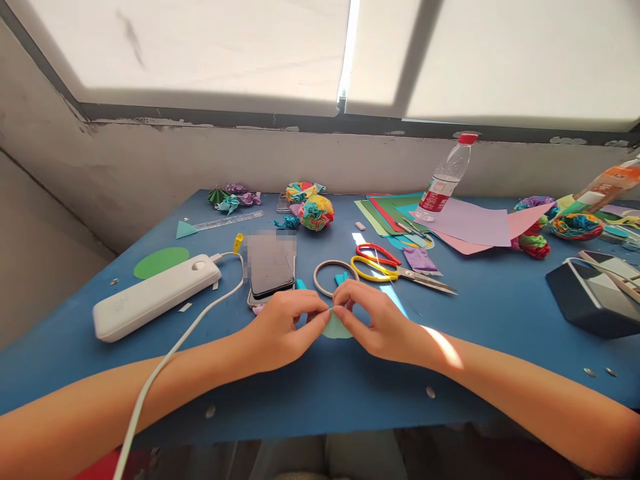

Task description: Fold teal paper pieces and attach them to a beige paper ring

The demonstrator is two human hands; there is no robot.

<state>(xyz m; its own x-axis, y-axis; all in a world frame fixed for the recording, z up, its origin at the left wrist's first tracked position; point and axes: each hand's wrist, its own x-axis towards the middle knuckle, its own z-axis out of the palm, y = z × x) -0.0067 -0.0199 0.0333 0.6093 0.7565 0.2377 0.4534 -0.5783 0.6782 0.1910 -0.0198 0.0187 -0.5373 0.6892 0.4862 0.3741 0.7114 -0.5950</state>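
Note:
Both hands meet near the middle of the blue table, above its front edge. My left hand pinches the top edge of a pale green paper piece between thumb and index finger. On the other side of that edge, my right hand pinches it the same way, fingertips close to the left ones. The lower part of the paper hangs below the fingers with a rounded outline. Just behind the hands lies a ring, with a small teal piece by it. Scissors with red and yellow handles lie beyond my right hand.
A white power bank is at left, its cable crossing my left forearm. A phone lies behind my left hand. Farther back are crumpled paper balls, coloured sheets and a bottle. A dark box sits at right.

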